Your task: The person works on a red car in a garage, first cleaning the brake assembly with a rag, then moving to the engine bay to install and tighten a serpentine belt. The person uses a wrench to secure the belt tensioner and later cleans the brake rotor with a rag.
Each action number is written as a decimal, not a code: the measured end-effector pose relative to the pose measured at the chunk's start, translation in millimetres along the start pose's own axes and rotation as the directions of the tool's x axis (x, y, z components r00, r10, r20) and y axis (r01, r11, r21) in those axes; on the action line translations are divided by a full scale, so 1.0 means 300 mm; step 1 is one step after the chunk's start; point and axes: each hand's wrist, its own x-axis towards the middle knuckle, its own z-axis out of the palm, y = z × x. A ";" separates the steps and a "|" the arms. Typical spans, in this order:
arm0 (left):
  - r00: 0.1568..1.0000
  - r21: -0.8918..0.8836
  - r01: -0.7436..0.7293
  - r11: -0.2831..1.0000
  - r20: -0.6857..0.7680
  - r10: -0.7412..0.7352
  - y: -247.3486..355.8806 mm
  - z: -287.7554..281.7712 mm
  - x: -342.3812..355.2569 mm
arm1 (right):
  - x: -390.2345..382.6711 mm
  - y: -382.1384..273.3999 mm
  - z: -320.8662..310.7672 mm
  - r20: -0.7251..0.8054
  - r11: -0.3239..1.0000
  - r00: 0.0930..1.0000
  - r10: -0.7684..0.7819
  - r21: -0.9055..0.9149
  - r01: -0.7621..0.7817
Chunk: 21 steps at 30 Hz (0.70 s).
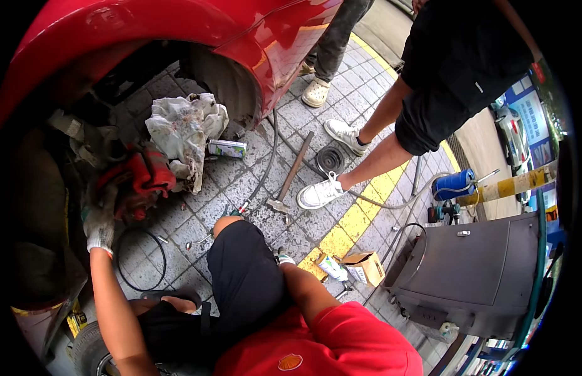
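Observation:
Inside the wheel arch at the left is a red brake caliper (pixel 144 175). My left hand (pixel 100 222), in a pale knitted work glove, is up against its lower left side and appears to grip it, with the fingers partly lost in shadow. Right behind the caliper, a stained white cloth or plastic sheet (pixel 181 128) lies crumpled. Beside my bent knee is my right hand (pixel 285 257), also gloved; only a small part shows and its fingers are hidden. A ratchet-like metal tool (pixel 198 242) lies on the tiles between my hands, near a thin black ring-shaped cable (pixel 140 259).
A long-handled hammer (pixel 291 175), an air hose (pixel 270 156) and a small box (pixel 227 148) lie on the paving. One person in white shoes (pixel 322 192) stands close; another stands behind. A spray can (pixel 332 267), a carton (pixel 365 268) and a grey metal cabinet (pixel 469 263) are at right.

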 end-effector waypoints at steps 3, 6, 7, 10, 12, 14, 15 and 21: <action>0.999 -0.047 -0.050 0.998 0.008 0.050 -0.002 -0.002 0.015 | 0.034 0.007 0.040 -0.035 1.000 0.999 -0.005 -0.004 0.005; 0.994 -0.013 -0.103 0.995 -0.035 0.103 -0.031 -0.015 0.016 | -0.019 -0.059 0.003 -0.010 1.000 1.000 0.009 -0.013 -0.009; 0.992 -0.019 -0.120 0.993 -0.039 0.120 -0.039 -0.007 0.023 | 0.001 -0.047 0.007 -0.012 1.000 1.000 -0.001 -0.019 0.000; 0.993 0.036 -0.107 0.994 -0.047 0.109 -0.039 0.003 0.027 | -0.009 -0.049 0.003 0.000 0.998 1.000 -0.030 -0.063 0.030; 0.997 0.045 -0.062 0.997 -0.047 0.064 -0.033 -0.021 0.014 | -0.045 -0.100 -0.018 0.034 0.988 0.997 -0.070 -0.134 0.074; 1.000 -0.011 -0.009 1.000 -0.026 0.009 -0.015 -0.054 -0.007 | -0.036 -0.126 -0.007 0.054 0.988 0.996 -0.066 -0.134 0.072; 0.999 -0.011 -0.016 1.000 -0.046 0.016 -0.036 -0.065 -0.009 | -0.032 -0.141 -0.001 0.064 0.988 0.996 -0.067 -0.137 0.075; 0.993 0.023 -0.103 0.994 -0.050 0.104 -0.047 -0.025 0.005 | -0.015 -0.079 0.022 0.048 0.992 0.997 -0.058 -0.112 0.063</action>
